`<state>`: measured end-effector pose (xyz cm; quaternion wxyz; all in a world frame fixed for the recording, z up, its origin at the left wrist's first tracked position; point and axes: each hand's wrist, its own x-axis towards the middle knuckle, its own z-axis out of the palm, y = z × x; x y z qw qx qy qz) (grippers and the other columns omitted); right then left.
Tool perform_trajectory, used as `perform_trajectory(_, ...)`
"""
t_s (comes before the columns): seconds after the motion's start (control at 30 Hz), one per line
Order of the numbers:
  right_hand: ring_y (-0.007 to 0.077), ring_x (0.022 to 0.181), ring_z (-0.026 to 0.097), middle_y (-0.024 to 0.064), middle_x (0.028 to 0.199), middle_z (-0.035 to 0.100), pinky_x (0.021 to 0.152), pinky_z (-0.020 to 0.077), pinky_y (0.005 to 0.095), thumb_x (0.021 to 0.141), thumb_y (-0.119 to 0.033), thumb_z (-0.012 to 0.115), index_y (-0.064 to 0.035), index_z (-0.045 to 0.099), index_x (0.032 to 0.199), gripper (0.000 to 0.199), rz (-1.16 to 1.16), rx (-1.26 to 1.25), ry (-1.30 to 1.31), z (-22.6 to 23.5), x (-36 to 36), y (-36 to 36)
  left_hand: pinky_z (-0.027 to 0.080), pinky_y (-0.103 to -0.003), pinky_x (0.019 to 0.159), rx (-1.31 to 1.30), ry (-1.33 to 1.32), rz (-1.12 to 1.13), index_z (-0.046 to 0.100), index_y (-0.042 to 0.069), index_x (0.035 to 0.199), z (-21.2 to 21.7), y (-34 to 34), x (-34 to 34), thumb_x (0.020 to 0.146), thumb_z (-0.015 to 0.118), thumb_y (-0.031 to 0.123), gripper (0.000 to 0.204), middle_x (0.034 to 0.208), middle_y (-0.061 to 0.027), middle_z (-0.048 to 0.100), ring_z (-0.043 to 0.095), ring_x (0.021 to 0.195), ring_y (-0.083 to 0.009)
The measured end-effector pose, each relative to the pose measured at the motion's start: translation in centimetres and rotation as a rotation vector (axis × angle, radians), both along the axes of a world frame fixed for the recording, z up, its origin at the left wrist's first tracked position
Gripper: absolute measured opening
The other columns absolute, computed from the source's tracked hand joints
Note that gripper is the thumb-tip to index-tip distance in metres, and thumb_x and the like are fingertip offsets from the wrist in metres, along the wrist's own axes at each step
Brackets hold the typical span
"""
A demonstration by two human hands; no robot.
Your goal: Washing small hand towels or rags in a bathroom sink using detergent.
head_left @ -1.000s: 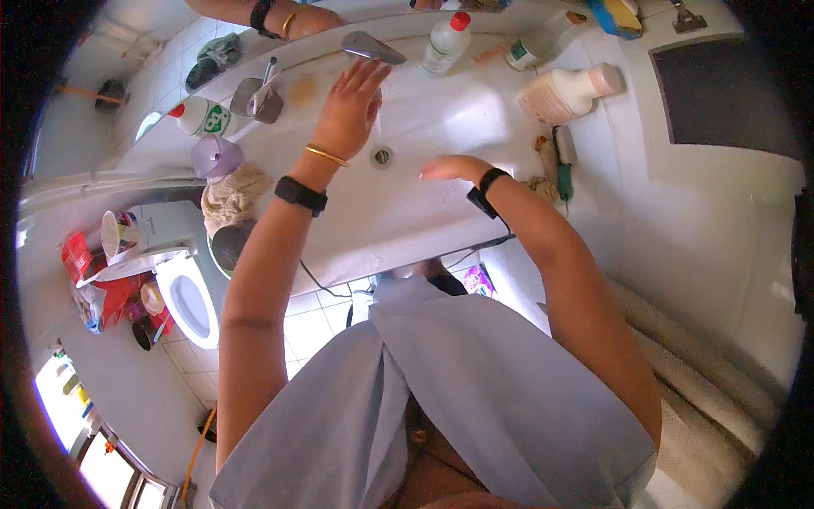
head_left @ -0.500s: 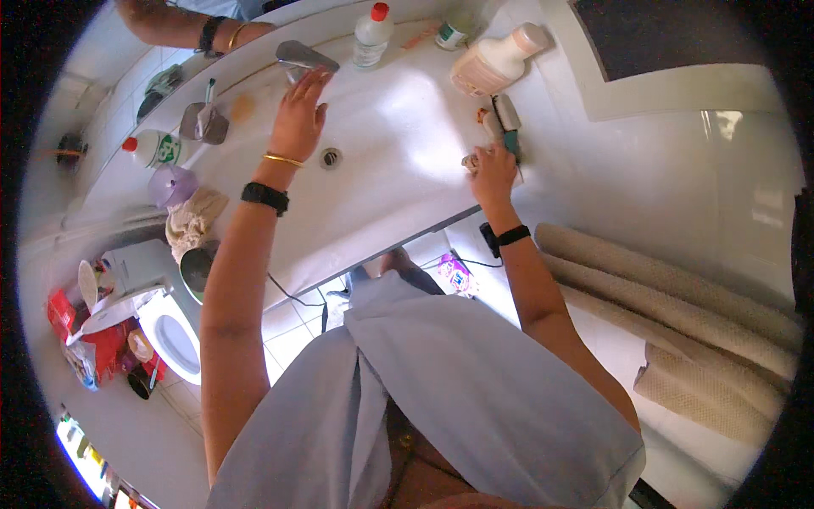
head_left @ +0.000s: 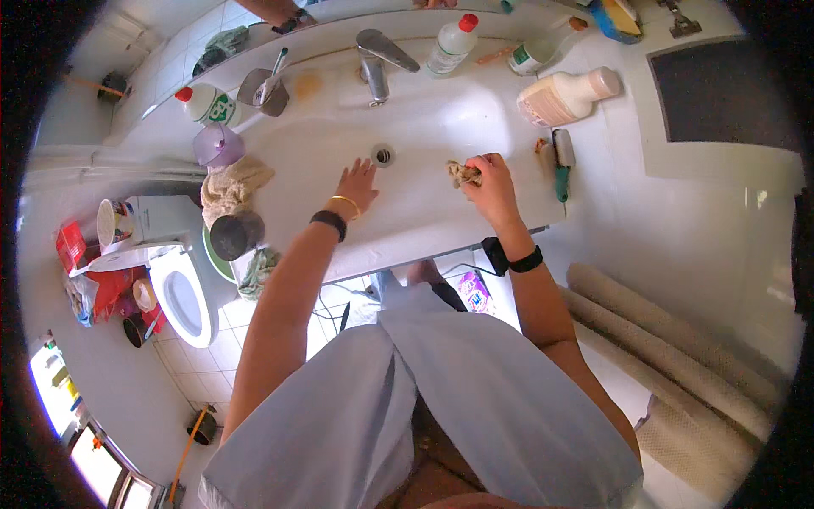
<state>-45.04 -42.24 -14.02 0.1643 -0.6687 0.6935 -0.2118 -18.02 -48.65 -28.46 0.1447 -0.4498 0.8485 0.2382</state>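
1. A crumpled beige cloth (head_left: 463, 175) is gripped in the right hand (head_left: 490, 180), the fingers closed around it, at the right side of the white sink basin (head_left: 424, 110).
2. The left hand (head_left: 356, 184) is laid flat on the basin floor with its fingers spread and nothing held, just below and left of the drain (head_left: 383, 155).
3. The cloth is seen pressed against the basin surface, between the drain and the right rim; the step in hand is judged to be wiping the basin.
4. For a good wipe, the cloth should be kept bunched under the palm so that firm, even pressure is given, and strokes should be overlapped from the rim down towards the drain.
5. The left hand is best kept planted as a brace, clear of the cloth's path.
6. The area around the faucet (head_left: 379, 58) base and the drain edge should be given extra care, as grime tends to gather there.
7. The green-handled brush (head_left: 561, 161) lies on the counter just right of the right hand, and the pale bottle (head_left: 564, 96) lies on its side above it; both could be knocked by a wide stroke, so strokes should be kept inside the basin.
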Motion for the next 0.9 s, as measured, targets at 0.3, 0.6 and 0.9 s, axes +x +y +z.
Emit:
perform_trajectory(0.3,0.0318,0.088,0.057,0.0156,0.094,0.056,0.075,0.0489,0.0383,0.064,-0.006,0.069,-0.0044,0.060,0.093,0.031,-0.003,0.084,-0.197,-1.9,1.0,-1.5,0.021,-0.048,0.110,0.022,0.041,0.106,0.025,0.002,0.139,-4.3,0.5,-3.9,0.086,0.058,0.027,0.067,0.149,-0.0177,0.017,0.017,0.138,-0.0314)
perform_trajectory(0.6,0.0311,0.086,0.058,0.0145,0.089,0.058,0.073,0.0486,0.0387,0.064,-0.008,0.070,-0.0047,0.059,0.092,0.031,-0.004,0.138,-0.187,-2.6,-0.7,-1.8,0.020,-0.048,0.110,0.027,0.080,0.125,0.024,0.004,0.140,-4.1,-0.1,-4.7,0.086,0.058,0.027,0.067,0.149,-0.0188,0.017,0.018,0.138,-0.0323)
perform_trajectory(0.9,0.0312,0.084,0.058,0.0143,0.089,0.059,0.073,0.0488,0.0392,0.064,-0.008,0.070,-0.0050,0.060,0.090,0.029,0.030,0.108,-0.190,-3.1,-0.7,-2.5,0.021,-0.049,0.110,0.052,0.119,0.134,0.018,0.006,0.143,-3.9,0.2,-5.5,0.086,0.058,0.025,0.072,0.150,-0.0217,0.011,0.015,0.138,-0.0364)
